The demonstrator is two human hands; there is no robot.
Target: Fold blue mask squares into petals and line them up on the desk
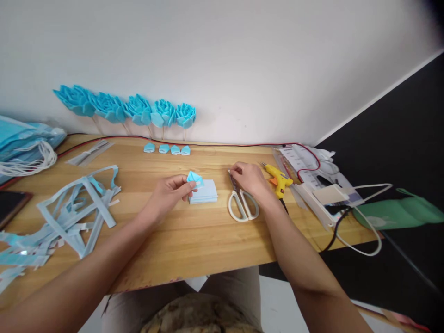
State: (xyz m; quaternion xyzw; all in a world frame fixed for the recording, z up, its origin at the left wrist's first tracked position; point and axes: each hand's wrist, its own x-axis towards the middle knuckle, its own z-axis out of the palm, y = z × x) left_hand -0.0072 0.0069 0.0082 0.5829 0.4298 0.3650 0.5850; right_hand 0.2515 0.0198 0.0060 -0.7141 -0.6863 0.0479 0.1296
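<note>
My left hand (170,190) pinches a small folded blue piece (194,178) just above a stack of pale blue squares (204,193) on the wooden table (180,231). My right hand (249,179) lies curled over the blades of white-handled scissors (242,203), fingers closed around their upper part. A yellow glue gun (277,178) lies just right of that hand.
Several blue fabric flowers (138,108) lean on the wall, with small folded petals (167,149) below them. Cut mask strips (69,208) and a mask pile (24,143) fill the left. Papers, a power strip (317,203) and cables sit right; a green bag (398,213) hangs past the edge.
</note>
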